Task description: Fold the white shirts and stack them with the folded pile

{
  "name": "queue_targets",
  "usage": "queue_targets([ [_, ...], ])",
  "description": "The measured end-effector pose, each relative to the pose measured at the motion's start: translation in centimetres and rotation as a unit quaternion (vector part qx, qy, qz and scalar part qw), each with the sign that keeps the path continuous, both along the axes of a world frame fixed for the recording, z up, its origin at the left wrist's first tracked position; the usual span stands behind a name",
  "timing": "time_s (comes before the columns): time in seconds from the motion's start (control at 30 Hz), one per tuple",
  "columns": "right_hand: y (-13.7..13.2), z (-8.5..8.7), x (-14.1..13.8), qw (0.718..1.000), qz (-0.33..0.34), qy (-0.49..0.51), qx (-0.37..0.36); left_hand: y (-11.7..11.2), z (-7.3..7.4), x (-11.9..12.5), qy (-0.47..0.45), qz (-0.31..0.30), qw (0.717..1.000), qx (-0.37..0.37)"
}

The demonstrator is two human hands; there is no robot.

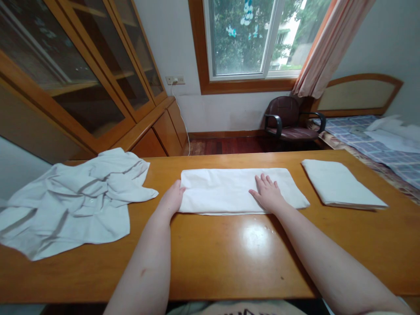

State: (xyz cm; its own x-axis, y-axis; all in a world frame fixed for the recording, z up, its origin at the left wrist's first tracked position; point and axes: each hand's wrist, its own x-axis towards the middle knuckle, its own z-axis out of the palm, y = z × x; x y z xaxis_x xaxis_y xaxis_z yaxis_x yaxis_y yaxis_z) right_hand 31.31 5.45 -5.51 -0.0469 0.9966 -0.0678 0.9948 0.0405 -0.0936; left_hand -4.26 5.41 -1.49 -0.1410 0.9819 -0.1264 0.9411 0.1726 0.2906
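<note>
A white cloth (223,192), folded into a long flat strip, lies crosswise on the wooden table. At its left end my left hand (173,195) pinches the edge, the thumb on top and the other fingers partly hidden. My right hand (269,192) rests flat on the strip's right part with its fingers spread. Left of the strip is a crumpled white shirt (88,197), its small buttons faintly visible. To the right sits another white cloth (341,183), folded into a neat flat bundle.
The glossy table (223,262) extends under all the cloths. Beyond its far edge stand a glass-door cabinet (108,65) on the left, a dark red armchair (285,118) below the window, and a bed (383,135) with checked bedding on the right.
</note>
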Motion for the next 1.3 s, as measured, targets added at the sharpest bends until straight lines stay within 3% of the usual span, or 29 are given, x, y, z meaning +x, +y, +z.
queue_targets([
  [0.27,-0.1,0.1,0.0,1.0,0.002,0.009,0.002,1.2,-1.2,0.1,0.033,0.048,0.998,-0.029],
  [0.53,-0.1,0.2,0.1,1.0,0.007,0.008,-0.002,1.2,-1.4,-1.0,0.037,-0.008,0.999,-0.02],
  [0.83,-0.2,0.3,0.2,1.0,0.023,0.002,-0.003,1.2,-1.6,-0.7,0.03,0.067,0.997,-0.008],
  [1.17,0.3,0.7,1.9,0.993,0.084,0.022,-0.077,1.2,-2.0,-1.7,0.009,0.082,0.997,-0.005],
  [1.23,0.3,0.9,2.2,0.991,0.094,0.029,-0.085,1.0,-1.9,-1.6,0.008,0.088,0.996,0.007],
  [1.3,0.2,1.0,2.3,0.99,0.103,0.034,-0.091,0.7,-1.5,-1.1,0.017,0.096,0.993,0.064],
])
